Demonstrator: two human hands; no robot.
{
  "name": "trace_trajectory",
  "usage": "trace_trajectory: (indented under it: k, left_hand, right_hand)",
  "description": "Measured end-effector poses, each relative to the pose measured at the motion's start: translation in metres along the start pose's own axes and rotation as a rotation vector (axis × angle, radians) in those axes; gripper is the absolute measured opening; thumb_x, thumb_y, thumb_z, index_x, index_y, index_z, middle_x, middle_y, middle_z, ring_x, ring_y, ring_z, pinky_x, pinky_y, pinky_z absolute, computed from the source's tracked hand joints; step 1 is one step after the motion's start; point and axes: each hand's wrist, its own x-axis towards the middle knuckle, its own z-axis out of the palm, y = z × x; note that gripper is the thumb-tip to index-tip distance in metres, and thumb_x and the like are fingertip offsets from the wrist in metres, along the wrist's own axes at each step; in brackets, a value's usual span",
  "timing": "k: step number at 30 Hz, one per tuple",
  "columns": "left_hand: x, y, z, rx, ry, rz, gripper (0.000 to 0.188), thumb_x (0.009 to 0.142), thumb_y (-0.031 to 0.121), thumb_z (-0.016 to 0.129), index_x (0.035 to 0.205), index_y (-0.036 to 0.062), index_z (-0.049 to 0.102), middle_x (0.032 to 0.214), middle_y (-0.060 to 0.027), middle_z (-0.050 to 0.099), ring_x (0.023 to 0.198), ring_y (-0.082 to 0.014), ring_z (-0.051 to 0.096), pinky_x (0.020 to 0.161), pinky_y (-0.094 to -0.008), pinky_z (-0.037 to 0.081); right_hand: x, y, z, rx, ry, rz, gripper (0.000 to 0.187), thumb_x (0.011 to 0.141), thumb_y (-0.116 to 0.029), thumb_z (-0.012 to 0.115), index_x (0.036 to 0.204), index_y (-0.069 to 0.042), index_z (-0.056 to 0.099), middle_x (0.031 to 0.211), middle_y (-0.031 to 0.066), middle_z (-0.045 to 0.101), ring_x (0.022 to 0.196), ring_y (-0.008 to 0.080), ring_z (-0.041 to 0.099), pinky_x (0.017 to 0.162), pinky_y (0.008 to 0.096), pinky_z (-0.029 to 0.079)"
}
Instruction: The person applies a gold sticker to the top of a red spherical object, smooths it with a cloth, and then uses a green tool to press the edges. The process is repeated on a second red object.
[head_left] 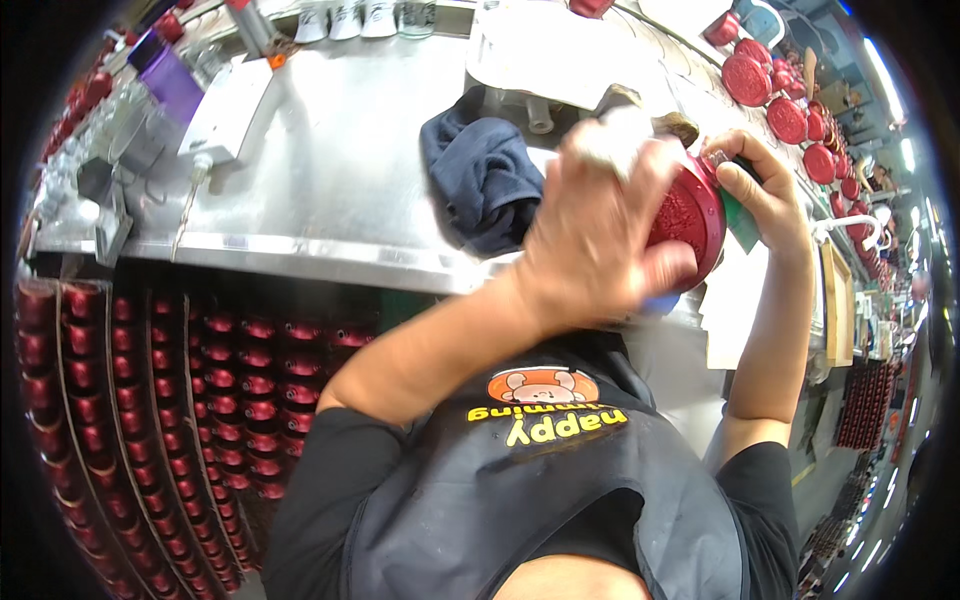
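Right hand (768, 195) grasping the round red piece (692, 212); left hand (590, 225) blurred over it, grip impossible to tell! Navy cloth (485, 175) crowds the tabletop (340, 130)'s front edge; yellow-lettered apron (440, 490) below.

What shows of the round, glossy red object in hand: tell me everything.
The round, glossy red object has a raised pattern on its camera-facing side, ringed by a smooth rim; it looks like coated metal. The right hand grips its upper right edge. The blurred left hand covers its left part; contact is unclear. It is right of a crumpled navy cloth.
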Motion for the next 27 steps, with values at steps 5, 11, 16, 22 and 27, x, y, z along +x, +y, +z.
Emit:
trace_trajectory:
  k: [5, 11, 16, 22, 27]
  left_hand:
    - [-0.023, 0.018, 0.047, 0.216, 0.008, 0.023, 0.106, 0.066, 0.034, 0.093, 0.157, 0.0188, 0.041, 0.155, -0.0292, 0.034, 0.137, -0.0559, 0.033, 0.11, -0.0702, 0.029]
    - [-0.003, -0.008, 0.051, -0.075, 0.028, -0.046, 0.093, 0.076, 0.02, 0.08, 0.152, -0.0087, 0.034, 0.136, -0.0359, 0.053, 0.121, -0.0487, 0.061, 0.107, -0.0514, 0.049]
    - [0.013, -0.036, 0.038, -0.97, 0.095, -0.571, 0.085, 0.089, 0.014, 0.07, 0.158, -0.0041, 0.023, 0.141, -0.0199, 0.055, 0.126, -0.0264, 0.06, 0.111, -0.0386, 0.047]
    - [0.013, -0.043, 0.033, -1.127, 0.081, -0.878, 0.068, 0.095, 0.016, 0.065, 0.153, -0.003, 0.035, 0.144, -0.0153, 0.054, 0.134, -0.024, 0.054, 0.116, -0.0395, 0.042]
    - [0.015, -0.047, 0.043, -0.836, 0.084, -0.754, 0.067, 0.095, 0.027, 0.076, 0.144, -0.0057, 0.045, 0.129, -0.014, 0.063, 0.118, -0.019, 0.06, 0.108, -0.0334, 0.047]
  right_hand:
    - [-0.018, 0.013, 0.004, -0.004, 0.255, 0.185, 0.022, 0.1, -0.023, 0.075, 0.11, -0.004, 0.071, 0.097, -0.0031, 0.068, 0.088, 0.0047, 0.061, 0.078, 0.0216, 0.05]
    - [-0.005, 0.022, 0.013, 0.057, 0.345, 0.173, 0.022, 0.102, -0.018, 0.072, 0.118, -0.003, 0.069, 0.104, -0.0031, 0.066, 0.098, 0.0052, 0.058, 0.092, 0.0214, 0.047]
    - [-0.007, 0.046, 0.011, 0.108, 0.306, 0.03, 0.034, 0.104, -0.011, 0.065, 0.137, -0.004, 0.062, 0.125, 0.0103, 0.07, 0.109, 0.0148, 0.068, 0.093, 0.0285, 0.057]
    - [-0.023, 0.093, -0.021, 0.418, 0.47, -0.03, 0.05, 0.102, 0.006, 0.046, 0.151, -0.002, 0.05, 0.148, 0.0212, 0.056, 0.128, 0.0281, 0.063, 0.099, 0.0367, 0.06]
    - [0.066, 0.167, -0.068, -0.801, 0.145, -0.169, 0.057, 0.093, 0.011, 0.045, 0.143, -0.011, 0.062, 0.155, 0.0081, 0.053, 0.137, 0.0309, 0.052, 0.117, 0.0415, 0.042]
